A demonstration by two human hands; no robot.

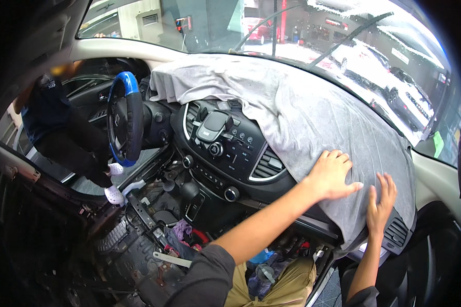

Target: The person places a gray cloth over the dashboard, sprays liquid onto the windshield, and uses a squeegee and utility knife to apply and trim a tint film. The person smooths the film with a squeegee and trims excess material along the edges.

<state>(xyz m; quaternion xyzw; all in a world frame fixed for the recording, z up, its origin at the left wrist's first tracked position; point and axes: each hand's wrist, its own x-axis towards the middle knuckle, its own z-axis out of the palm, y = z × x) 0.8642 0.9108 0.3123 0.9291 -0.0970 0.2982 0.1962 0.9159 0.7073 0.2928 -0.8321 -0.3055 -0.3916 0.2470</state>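
Observation:
A large grey cloth [297,112] is draped over the top of the dashboard, and its folds hang down the passenger side. My left hand [332,176] lies on this cloth with its fingers stretched out and slightly apart, to the right of the centre air vent [268,165]. Close by on the right, my right hand [381,204] rests at the cloth's lower part with fingers extended, beside the side air vent [396,233]. Neither hand grips anything that I can see.
The centre console [225,146] and gear lever [190,192] are left of my arms. Beyond is a steering wheel [126,120] with a blue top. A person [69,117] stands outside the driver's door. Tools and rags litter the bare floor [143,245].

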